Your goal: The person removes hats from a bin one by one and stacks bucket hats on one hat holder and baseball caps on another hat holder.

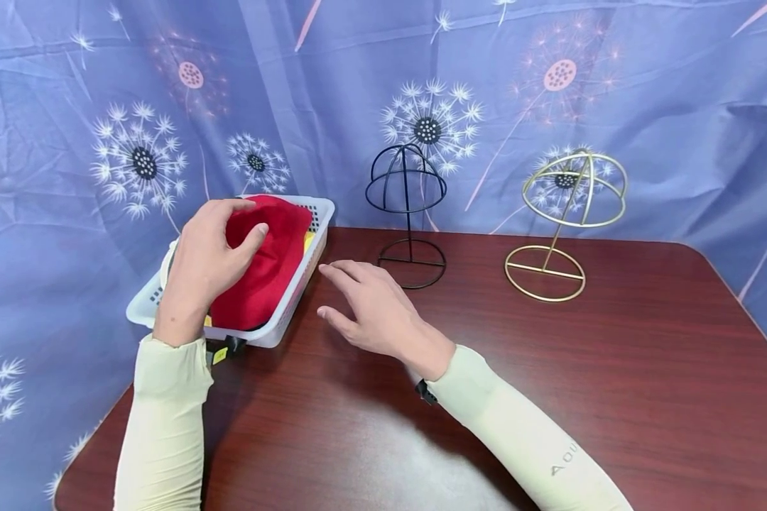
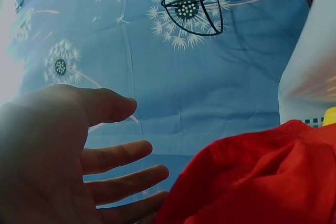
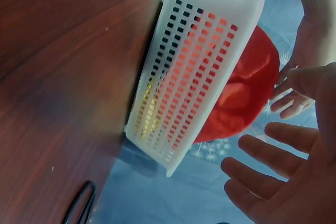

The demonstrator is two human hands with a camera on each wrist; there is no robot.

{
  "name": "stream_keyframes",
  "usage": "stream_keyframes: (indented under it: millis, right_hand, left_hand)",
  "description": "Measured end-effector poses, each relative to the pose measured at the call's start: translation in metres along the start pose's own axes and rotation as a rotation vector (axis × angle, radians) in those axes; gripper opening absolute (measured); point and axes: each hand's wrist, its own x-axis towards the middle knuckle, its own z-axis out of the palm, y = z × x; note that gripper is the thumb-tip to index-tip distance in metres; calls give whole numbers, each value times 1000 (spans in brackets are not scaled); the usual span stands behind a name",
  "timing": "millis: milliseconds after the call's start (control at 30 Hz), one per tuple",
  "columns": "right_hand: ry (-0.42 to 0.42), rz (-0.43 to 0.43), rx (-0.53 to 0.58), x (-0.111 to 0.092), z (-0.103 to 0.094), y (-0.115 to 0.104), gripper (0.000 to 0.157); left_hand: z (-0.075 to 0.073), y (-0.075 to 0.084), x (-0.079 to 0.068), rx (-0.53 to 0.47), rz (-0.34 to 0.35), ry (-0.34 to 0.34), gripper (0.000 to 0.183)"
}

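A red fabric hat (image 1: 271, 262), rounded and creased, lies on top in a white plastic basket (image 1: 323, 213). My left hand (image 1: 207, 245) is over the basket, thumb and fingers apart and holding nothing; in the left wrist view its fingertips come right up to the edge of the red fabric. To the right of the basket, my right hand (image 1: 377, 309) hovers above the table with fingers loosely extended and nothing in them. From the right wrist view, that hand (image 3: 283, 166) faces the basket's slotted side (image 3: 194, 72).
A black wire stand (image 1: 411, 213) with a dome top stands behind my right hand. Farther right is a similar gold wire stand (image 1: 552, 238). Yellow material (image 1: 309, 241) shows beneath the red hat. A blue dandelion-print curtain (image 1: 332, 92) hangs behind the brown table (image 1: 645, 355).
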Motion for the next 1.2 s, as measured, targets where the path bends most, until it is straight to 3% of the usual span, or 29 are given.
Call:
stream_keyframes:
  millis: [433,900,1200]
  right_hand:
    - [76,-115,41,9,13,-12,58]
    - [67,-185,50,20,32,-30,49]
    - [69,-266,86,26,43,-33,43]
  left_hand:
    - [1,-13,5,4,-26,41,55]
    - [1,-21,2,19,-159,17,72]
    - [4,-25,10,16,-161,5,72]
